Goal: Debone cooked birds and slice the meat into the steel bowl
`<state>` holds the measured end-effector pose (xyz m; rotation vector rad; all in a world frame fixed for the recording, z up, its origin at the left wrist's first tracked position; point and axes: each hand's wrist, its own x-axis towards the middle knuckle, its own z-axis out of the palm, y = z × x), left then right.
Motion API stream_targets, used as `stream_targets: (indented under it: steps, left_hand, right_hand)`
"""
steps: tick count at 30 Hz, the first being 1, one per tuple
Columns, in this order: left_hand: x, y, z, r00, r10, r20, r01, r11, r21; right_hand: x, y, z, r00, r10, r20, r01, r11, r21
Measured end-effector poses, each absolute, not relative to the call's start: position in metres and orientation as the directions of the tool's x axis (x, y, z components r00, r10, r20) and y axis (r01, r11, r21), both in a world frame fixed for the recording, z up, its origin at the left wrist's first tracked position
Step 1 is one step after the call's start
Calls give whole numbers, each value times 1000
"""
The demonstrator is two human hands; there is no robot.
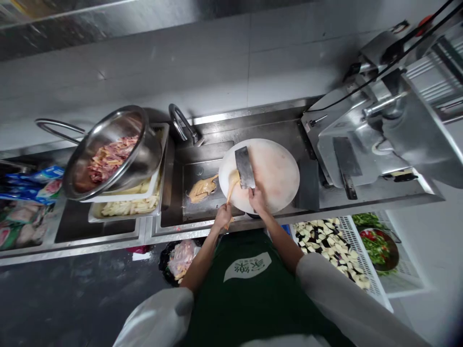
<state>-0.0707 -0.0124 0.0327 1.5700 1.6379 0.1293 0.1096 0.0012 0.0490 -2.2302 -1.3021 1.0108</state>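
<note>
My right hand (257, 198) is closed round the handle of a cleaver (245, 167), whose blade rests on the round white cutting board (275, 168). My left hand (223, 216) grips the end of a pale piece of poultry (232, 183) that lies on the board's left edge, under the blade. Another plucked bird (201, 188) lies in the sink (202, 205) just left of the board. The board sits over the sink's right part.
A steel bowl (112, 152) of chopped meat tilts on stacked trays of pale strips (126, 207) to the left. A second cleaver (346, 166) lies by a slicing machine (390, 125) on the right. Below are a crate of diced eggplant (333, 246) and a bowl of greens (378, 248).
</note>
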Motion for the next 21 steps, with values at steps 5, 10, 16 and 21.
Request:
stream_targets:
  steps: [5, 10, 16, 21]
  left_hand:
    - [-77, -17, 17, 114, 873, -473, 773, 221, 595]
    - [-76, -22, 10, 165, 861, -481, 827, 145, 543]
    - [-79, -19, 13, 215, 862, -460, 827, 90, 555]
    - [-78, -18, 15, 201, 865, -459, 803, 122, 583]
  right_hand:
    - [121, -12, 61, 408, 858, -312, 564, -506, -653]
    - [90, -10, 75, 441, 845, -303, 630, -531, -566]
    - [76, -7, 91, 446, 811, -380, 640, -585, -498]
    - [94, -5, 142, 609, 792, -42, 640, -522, -564]
